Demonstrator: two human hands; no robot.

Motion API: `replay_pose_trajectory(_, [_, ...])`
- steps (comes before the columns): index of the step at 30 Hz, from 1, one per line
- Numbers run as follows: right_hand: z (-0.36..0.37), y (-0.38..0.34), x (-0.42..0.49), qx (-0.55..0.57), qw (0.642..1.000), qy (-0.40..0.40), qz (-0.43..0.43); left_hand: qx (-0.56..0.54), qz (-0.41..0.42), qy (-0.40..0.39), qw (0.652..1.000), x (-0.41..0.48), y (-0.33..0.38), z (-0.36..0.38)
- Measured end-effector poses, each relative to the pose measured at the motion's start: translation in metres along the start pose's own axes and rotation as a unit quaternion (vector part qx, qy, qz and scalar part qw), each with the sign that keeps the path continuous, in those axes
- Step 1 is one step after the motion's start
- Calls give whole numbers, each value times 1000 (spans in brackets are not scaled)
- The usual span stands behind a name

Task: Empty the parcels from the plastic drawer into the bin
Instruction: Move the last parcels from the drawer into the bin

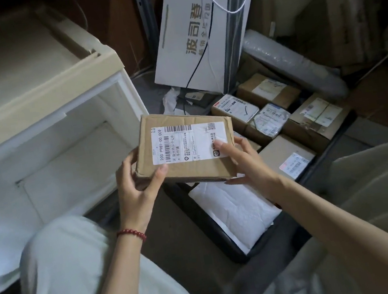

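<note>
Two hands, my left hand [136, 189] and right hand [246, 161], grip a flat, creased cardboard parcel [183, 120]; I hold it over the left rim of the dark bin [217, 234], right of the smooth, boxy plastic drawer [64, 167].

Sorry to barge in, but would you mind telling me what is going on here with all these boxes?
A person is moving parcels from a drawer to a bin. Their left hand and right hand together grip one cardboard parcel, label up, in the air between the white plastic drawer and the dark bin. The bin already holds a white padded mailer and several labelled boxes. The part of the drawer in view holds no parcels.
</note>
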State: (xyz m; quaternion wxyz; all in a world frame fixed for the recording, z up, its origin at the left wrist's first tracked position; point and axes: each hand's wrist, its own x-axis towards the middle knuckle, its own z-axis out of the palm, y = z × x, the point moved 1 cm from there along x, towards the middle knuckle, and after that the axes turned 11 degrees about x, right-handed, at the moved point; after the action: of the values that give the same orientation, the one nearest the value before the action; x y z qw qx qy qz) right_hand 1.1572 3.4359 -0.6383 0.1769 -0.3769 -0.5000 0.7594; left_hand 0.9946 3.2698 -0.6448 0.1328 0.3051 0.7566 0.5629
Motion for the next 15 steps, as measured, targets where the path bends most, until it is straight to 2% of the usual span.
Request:
replay_pose_trajectory(5, [-24,0,-3,55,996,58,-26,9,9,-29,1000,23,12,35])
replay_pose_trajectory(9, [-42,-2,-1,4,993,100,-64,31,24,-57,998,43,19,58])
replay_pose_trajectory(15, [-54,-5,11,-14,994,86,-59,140,12,-93,986,83,21,75])
